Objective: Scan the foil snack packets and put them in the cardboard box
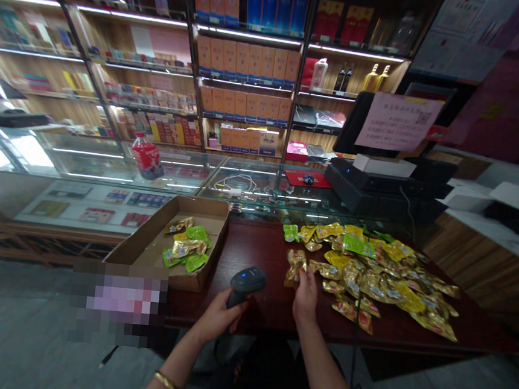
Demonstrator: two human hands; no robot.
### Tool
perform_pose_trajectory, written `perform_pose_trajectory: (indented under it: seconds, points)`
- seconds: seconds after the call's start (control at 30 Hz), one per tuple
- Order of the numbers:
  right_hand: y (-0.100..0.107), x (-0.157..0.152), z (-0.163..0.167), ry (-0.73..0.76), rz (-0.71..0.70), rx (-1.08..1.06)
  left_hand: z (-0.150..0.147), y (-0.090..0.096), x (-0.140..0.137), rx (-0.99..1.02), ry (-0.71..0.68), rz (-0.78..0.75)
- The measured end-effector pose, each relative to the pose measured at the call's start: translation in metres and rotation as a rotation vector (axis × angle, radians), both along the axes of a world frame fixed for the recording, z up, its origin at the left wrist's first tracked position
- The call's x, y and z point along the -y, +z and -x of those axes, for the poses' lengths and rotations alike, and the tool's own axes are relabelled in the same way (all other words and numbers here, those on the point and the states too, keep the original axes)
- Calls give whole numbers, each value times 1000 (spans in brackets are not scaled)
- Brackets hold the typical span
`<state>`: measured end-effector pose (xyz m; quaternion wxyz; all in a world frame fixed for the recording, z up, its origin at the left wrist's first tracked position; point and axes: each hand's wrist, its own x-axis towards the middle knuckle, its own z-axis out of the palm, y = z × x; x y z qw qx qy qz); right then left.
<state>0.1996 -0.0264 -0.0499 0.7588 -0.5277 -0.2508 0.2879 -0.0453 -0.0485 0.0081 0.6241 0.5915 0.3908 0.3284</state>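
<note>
Our right hand (305, 296) pinches a gold foil packet (295, 265) by its lower edge, so the packet stands just ahead of the fingers, its long axis running away from us across the dark red surface (259, 249). Our left hand (216, 318) is wrapped closed around the grip of a barcode scanner (246, 283), whose head rises above the fist and tilts forward and a little to the right. The packet lies to the right of the scanner head and slightly beyond it, near but not touching; the gap between them is bare surface. Of the two hands, the right is the one on the packet, and the left is the nearer to the cardboard box (178, 242), which sits open just left of the scanner with a few green and gold packets inside. The big heap of packets (383, 278) spreads to the right of the held one, beside our right hand.
</note>
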Motion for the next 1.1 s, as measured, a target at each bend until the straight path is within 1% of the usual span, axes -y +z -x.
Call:
perform_pose_trajectory:
  seconds: [0.1, 0.17, 0.27, 0.43, 0.6, 0.77, 0.87, 0.93, 0.97, 1.03, 1.1]
  points:
    - [6, 1, 2, 28, -20, -83, 0, -1, 0, -5, -9, -3]
    - [7, 0, 4, 69, -9, -68, 0, 0, 0, -6, -7, -7]
    - [7, -3, 7, 91, 59, -14, 0, 1, 1, -15, -1, -18]
    - [6, -5, 13, 10, 119, 56, -1, 5, 3, -32, 5, -2]
    - [10, -5, 16, -48, 110, 52, -2, 6, 4, -22, -3, -11]
    - [7, -2, 14, -42, 176, 146, -2, 4, 4, -20, -8, -5]
    - [8, -1, 9, -38, 178, 102, -2, 4, 3, -14, 12, -9]
    - [18, -4, 10, -17, 198, 31, -2, 3, 1, -3, 25, -3]
    - [26, -8, 13, 5, 204, 5, -2, 2, 0, 6, 33, 5]
    - [52, -19, 27, 90, 184, -5, -3, 1, -2, 32, 55, 30]
    - [83, -37, 55, 241, 118, 13, -4, -1, -3, 53, 79, 49]
